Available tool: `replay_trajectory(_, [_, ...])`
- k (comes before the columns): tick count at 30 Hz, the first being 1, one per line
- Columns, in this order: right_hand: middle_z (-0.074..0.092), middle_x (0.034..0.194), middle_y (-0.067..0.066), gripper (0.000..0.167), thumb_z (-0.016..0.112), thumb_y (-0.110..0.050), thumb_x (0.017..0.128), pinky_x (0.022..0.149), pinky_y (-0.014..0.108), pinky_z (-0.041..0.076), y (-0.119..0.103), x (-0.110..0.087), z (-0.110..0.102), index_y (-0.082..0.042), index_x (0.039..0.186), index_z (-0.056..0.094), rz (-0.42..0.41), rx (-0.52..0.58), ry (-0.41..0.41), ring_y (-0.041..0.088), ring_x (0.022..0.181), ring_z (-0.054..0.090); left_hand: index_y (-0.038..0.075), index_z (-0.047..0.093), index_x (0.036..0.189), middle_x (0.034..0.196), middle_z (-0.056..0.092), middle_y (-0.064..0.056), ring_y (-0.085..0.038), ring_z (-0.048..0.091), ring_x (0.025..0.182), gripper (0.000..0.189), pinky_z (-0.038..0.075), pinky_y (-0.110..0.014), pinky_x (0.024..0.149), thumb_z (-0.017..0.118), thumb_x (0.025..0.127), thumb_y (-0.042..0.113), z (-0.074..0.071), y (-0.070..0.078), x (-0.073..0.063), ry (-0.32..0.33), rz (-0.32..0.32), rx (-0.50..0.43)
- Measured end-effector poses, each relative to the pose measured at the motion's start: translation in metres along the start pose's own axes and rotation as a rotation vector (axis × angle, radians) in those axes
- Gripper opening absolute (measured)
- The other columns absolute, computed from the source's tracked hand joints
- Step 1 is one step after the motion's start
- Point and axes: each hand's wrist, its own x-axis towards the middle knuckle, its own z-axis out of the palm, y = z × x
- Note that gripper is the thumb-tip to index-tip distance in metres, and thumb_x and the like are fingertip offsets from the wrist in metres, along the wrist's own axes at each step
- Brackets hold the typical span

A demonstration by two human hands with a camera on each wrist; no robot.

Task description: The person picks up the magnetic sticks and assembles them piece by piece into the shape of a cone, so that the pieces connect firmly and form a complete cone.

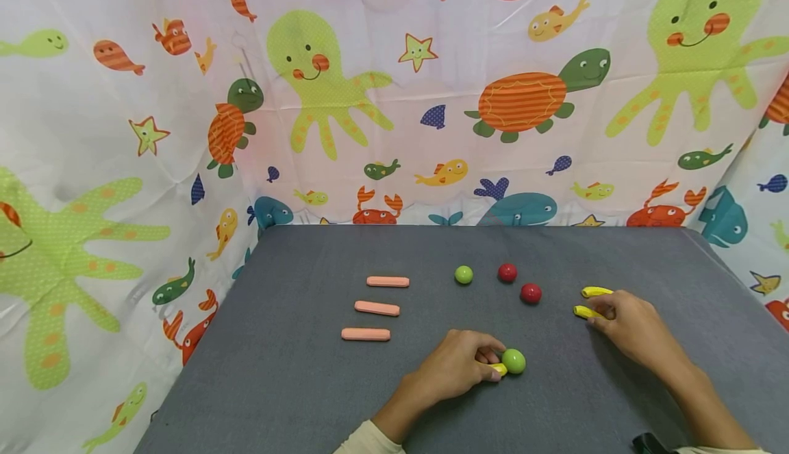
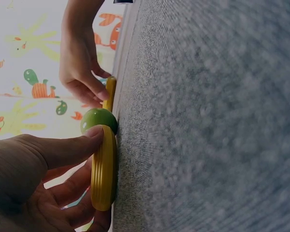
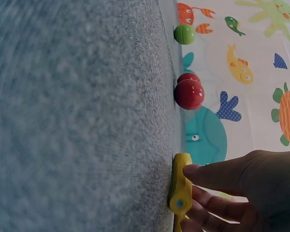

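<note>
Grey tabletop (image 1: 277, 385) — pink sticks (image 1: 377, 308) looked aligned, green balls (image 1: 514, 361) not yet. Left fingers (image 1: 487, 342) pinched a yellow piece (image 2: 104, 169) by one ball — right fingers (image 3: 220, 203) another yellow piece (image 3: 181, 195).

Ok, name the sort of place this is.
Probably a staged play or activity area: a grey fabric-topped table, a white curtain printed with sea animals behind it, and small yellow banana-shaped toys.

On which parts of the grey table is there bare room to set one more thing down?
The grey table has bare room left of the pink sticks and right of the right hand. It is crowded where the left hand holds a yellow piece beside a green ball, and around the red balls.
</note>
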Motion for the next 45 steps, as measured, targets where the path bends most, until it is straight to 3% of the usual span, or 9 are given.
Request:
replay_trajectory(8, [0.075, 0.091, 0.013, 0.025, 0.079, -0.014, 0.093, 0.066, 0.036, 0.045, 0.005, 0.001, -0.003, 0.008, 0.106, 0.077, 0.075, -0.001, -0.098, 0.023, 0.079, 0.058, 0.007, 0.079, 0.119, 0.089, 0.073, 0.010, 0.008, 0.061, 0.080, 0.032, 0.051, -0.013, 0.074, 0.086, 0.088, 0.007, 0.001, 0.000, 0.001, -0.005, 0.006, 0.001])
replay_trajectory(16, [0.074, 0.088, 0.007, 0.027, 0.079, -0.018, 0.094, 0.064, 0.035, 0.045, 0.002, -0.004, -0.003, 0.005, 0.107, 0.077, 0.085, 0.030, -0.097, 0.018, 0.076, 0.057, 0.008, 0.079, 0.119, 0.089, 0.073, 0.011, 0.009, 0.061, 0.080, 0.032, 0.051, -0.013, 0.074, 0.087, 0.088, 0.008, 0.000, 0.000, 0.002, -0.002, 0.011, 0.009])
replay_trajectory(21, [0.073, 0.088, 0.002, 0.027, 0.081, -0.020, 0.092, 0.061, 0.031, 0.044, -0.008, -0.009, -0.001, 0.001, 0.108, 0.077, 0.100, 0.066, -0.099, 0.017, 0.075, 0.057, 0.008, 0.079, 0.119, 0.089, 0.073, 0.011, 0.008, 0.061, 0.080, 0.032, 0.051, -0.014, 0.075, 0.086, 0.088, 0.008, 0.000, 0.000, 0.001, -0.006, 0.001, 0.007])
replay_trajectory(30, [0.078, 0.094, 0.006, 0.034, 0.083, -0.023, 0.093, 0.060, 0.030, 0.050, -0.031, -0.012, 0.005, 0.000, 0.116, 0.075, 0.126, 0.177, -0.110, 0.016, 0.080, 0.067, 0.008, 0.079, 0.120, 0.090, 0.073, 0.009, 0.008, 0.061, 0.081, 0.032, 0.051, -0.014, 0.075, 0.086, 0.088, 0.008, 0.000, -0.001, 0.000, -0.013, -0.004, -0.002])
replay_trajectory(45, [0.076, 0.087, 0.002, 0.040, 0.083, -0.025, 0.094, 0.059, 0.029, 0.053, -0.066, -0.017, 0.022, 0.000, 0.123, 0.071, 0.085, 0.348, -0.166, 0.018, 0.070, 0.068, 0.010, 0.079, 0.121, 0.089, 0.070, 0.014, 0.009, 0.060, 0.080, 0.032, 0.051, -0.013, 0.075, 0.086, 0.089, 0.011, 0.000, -0.003, 0.003, -0.025, -0.010, 0.034])
